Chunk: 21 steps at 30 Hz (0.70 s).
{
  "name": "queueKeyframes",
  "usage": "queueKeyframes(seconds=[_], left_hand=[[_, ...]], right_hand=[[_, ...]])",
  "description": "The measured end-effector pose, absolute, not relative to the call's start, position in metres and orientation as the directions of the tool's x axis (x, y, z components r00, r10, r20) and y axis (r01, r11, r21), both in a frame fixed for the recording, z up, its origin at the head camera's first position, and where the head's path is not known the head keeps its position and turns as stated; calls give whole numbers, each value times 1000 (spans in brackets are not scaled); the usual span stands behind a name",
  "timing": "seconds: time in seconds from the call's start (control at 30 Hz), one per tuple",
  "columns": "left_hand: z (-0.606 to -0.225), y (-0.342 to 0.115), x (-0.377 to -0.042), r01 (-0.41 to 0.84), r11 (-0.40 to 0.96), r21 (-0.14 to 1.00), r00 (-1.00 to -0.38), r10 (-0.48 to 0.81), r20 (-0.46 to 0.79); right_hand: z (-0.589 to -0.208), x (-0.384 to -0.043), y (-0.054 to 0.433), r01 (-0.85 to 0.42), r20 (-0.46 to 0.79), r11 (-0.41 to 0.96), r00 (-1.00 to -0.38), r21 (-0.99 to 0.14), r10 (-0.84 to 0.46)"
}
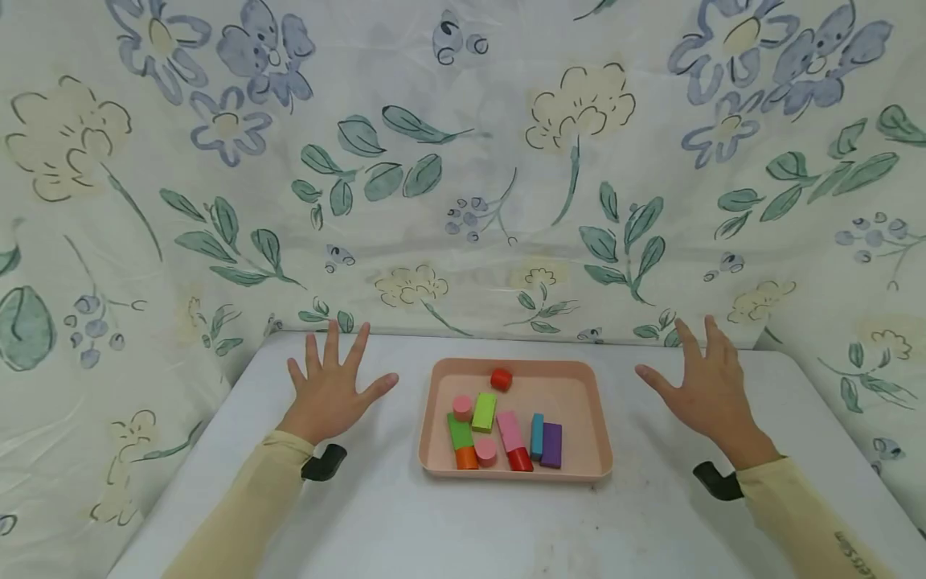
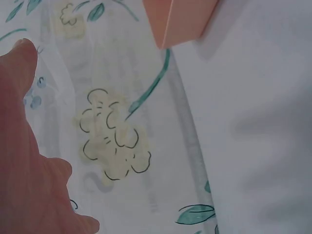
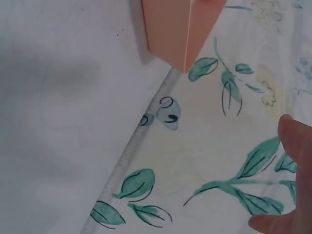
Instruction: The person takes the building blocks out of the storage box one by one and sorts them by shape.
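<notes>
My left hand is held up left of a shallow pink tray, its fingers spread and nothing in it. On the other side, my right hand is raised with fingers apart, also holding nothing. Inside the tray lie several coloured blocks: a red one near the back, a lime green block, a green block, an orange one, a long pink block, a blue block and a purple block. Both wrist views show a corner of the tray apart from the fingers.
The tray stands on a white table. A floral cloth hangs behind the table and along both sides. Black straps with small mounts sit at both wrists, over pale yellow sleeves.
</notes>
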<state>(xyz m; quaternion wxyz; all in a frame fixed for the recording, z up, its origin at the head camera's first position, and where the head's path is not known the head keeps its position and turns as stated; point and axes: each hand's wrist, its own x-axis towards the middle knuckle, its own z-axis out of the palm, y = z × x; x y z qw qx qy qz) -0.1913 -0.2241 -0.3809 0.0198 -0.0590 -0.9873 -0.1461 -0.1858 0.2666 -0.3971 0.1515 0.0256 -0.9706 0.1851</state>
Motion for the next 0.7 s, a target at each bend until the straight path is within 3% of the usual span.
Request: queueKeyframes(seconds=[0.7], left_hand=[[-404, -201, -173, 145, 903, 404, -989, 135, 53]], right_hand=[[-405, -171, 217, -206, 327, 904, -942, -376, -79]])
